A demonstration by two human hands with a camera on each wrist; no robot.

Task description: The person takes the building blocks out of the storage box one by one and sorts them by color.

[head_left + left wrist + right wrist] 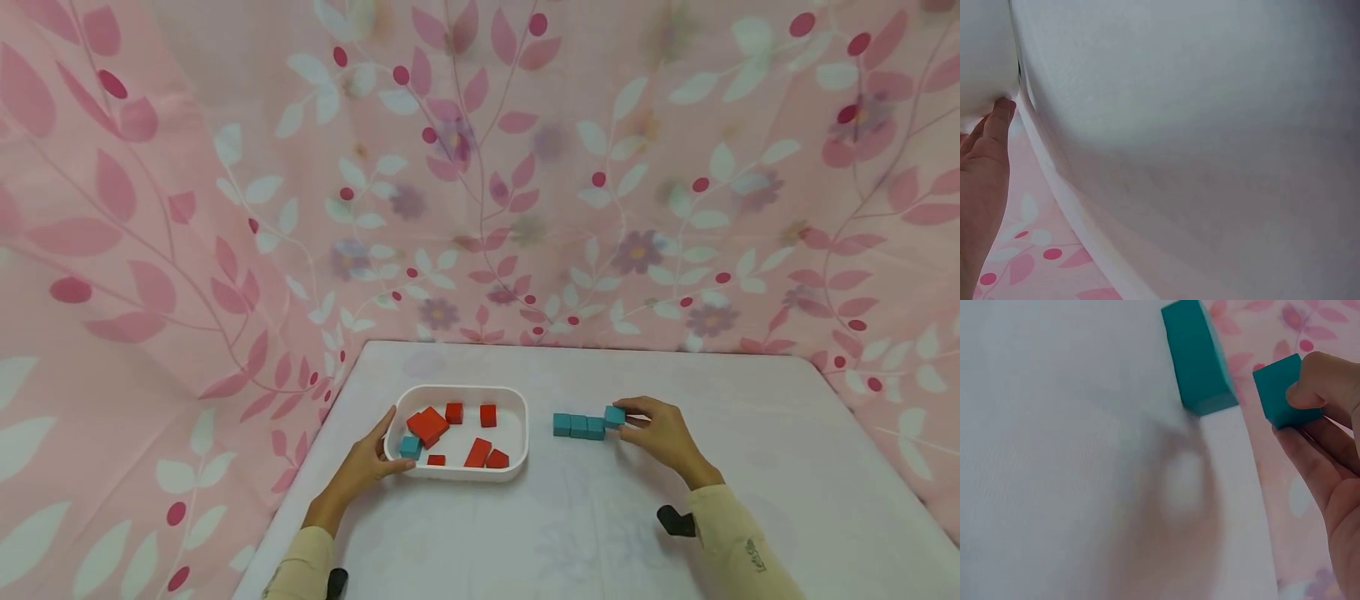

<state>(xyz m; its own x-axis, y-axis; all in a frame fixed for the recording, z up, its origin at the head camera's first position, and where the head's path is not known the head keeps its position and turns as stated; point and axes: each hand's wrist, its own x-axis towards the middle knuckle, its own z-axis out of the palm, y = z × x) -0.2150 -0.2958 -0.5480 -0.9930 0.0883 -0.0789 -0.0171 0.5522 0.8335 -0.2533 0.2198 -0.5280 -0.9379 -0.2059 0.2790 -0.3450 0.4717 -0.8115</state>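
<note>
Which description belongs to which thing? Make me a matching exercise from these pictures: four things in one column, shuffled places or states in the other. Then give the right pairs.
Things
1. white tray
2. row of three teal blocks
3. left hand
4. right hand

Places or states
A. on the white cloth, between the tray and the right hand
B. pinches a single teal block
C. contains the red blocks
D. holds the tray's left end

Right pairs
1-C
2-A
3-D
4-B
</note>
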